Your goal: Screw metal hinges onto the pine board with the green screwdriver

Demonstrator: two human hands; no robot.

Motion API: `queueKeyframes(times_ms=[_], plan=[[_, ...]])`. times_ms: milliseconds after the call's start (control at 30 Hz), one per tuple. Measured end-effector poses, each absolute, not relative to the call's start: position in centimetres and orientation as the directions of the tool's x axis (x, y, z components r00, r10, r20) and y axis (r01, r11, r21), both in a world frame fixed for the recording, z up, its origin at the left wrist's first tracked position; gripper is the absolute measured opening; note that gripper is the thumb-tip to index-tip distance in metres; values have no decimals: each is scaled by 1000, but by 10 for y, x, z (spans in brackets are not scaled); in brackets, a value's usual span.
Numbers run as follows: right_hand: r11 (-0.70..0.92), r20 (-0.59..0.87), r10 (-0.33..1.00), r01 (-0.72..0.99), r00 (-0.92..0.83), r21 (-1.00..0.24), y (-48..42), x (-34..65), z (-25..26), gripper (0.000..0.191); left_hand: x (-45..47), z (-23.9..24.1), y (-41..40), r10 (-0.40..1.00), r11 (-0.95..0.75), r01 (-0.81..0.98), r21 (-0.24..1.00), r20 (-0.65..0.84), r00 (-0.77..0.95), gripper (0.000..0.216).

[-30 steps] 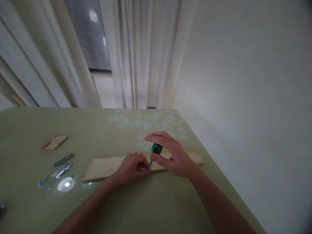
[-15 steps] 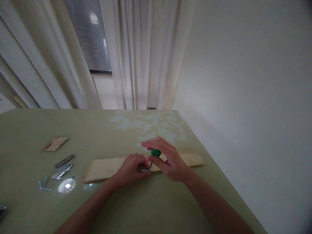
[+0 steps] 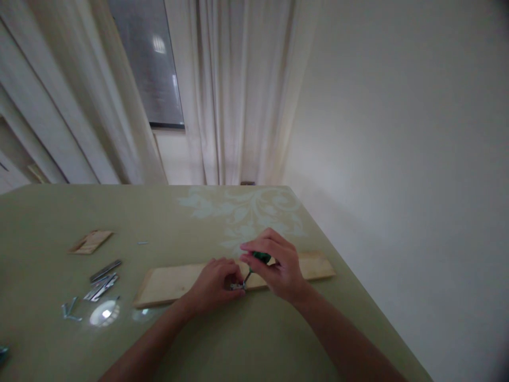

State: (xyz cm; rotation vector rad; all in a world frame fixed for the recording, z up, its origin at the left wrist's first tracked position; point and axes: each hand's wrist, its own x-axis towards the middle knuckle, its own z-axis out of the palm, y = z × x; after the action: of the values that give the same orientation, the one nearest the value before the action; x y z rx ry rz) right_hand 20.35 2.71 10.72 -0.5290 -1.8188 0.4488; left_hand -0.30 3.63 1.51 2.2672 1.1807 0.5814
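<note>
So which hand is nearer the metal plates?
Left. The left hand pins a metal fitting on the plank, nearer the metal plates; the right hand grips the screwdriver farther right.

Body in view: left hand (image 3: 214,281) and right hand (image 3: 278,268), each with its forearm. Both hands are bare. Both forearms are bare along their whole visible length, widening steadily from the wrist, beside the wooden board (image 3: 170,280), to the part farthest from the board. Finger detail is blurred
</note>
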Motion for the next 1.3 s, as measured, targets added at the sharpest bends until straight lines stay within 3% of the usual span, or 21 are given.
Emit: queueKeyframes(times_ms=[133,200,267,333,433,567,667,933,1067,1167,1300], plan=[[770,710,601,27,-367,-638,19,201,108,34,-7,14,39,822,-478,564,674,116,558,33],[701,658,649,-36,-381,-712,16,197,107,39,-9,18,39,817,-462,473,751,152,556,53],[647,621,704,-49,-343,-761,17,193,106,37,-9,28,35,828,-443,365,819,218,516,75],[647,626,737,-2,-254,-763,19,191,107,36,-5,42,27,849,-439,303,846,280,447,82],[725,706,689,184,-166,-664,21,191,112,33,9,63,13,885,-447,320,835,363,291,74],[775,727,628,316,-279,-548,12,196,125,31,28,76,2,890,-448,379,809,443,106,32],[780,687,625,327,-370,-533,5,200,133,38,33,82,1,883,-448,398,800,465,60,19],[755,598,626,197,-501,-626,17,217,143,34,13,106,9,864,-452,291,843,333,377,15],[746,693,666,271,-276,-609,20,211,135,25,17,104,8,903,-397,235,887,332,272,39],[754,747,637,357,-190,-552,18,209,134,28,22,101,6,902,-425,231,875,388,192,28],[775,639,632,348,-439,-528,12,217,147,34,17,109,5,856,-485,243,840,399,329,22]])
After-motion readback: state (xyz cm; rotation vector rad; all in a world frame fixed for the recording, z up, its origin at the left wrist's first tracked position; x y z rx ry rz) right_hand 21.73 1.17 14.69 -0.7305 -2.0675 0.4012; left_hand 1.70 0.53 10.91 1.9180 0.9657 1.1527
